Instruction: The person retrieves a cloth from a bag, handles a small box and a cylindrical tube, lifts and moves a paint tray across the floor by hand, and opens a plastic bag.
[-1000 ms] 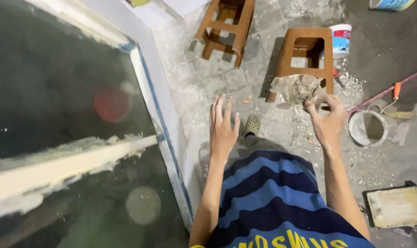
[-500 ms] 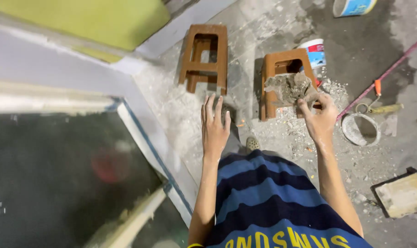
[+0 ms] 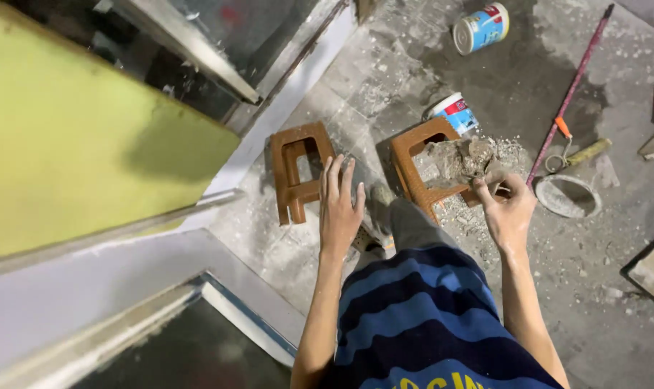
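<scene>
Since earlier, both hands sit higher in view; right hand (image 3: 505, 209) pinches a crumbly putty lump (image 3: 458, 160) that could drop from the stool (image 3: 420, 169), left hand (image 3: 341, 209) spread empty.

below you lie a second brown stool (image 3: 296, 171), two paint cans (image 3: 480, 29), a red-handled pole (image 3: 570, 92) and a round ring (image 3: 567, 196) on dusty floor.

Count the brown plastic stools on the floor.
2: one brown stool beyond the open left hand, the other stool under grey rubble by the right hand.
</scene>
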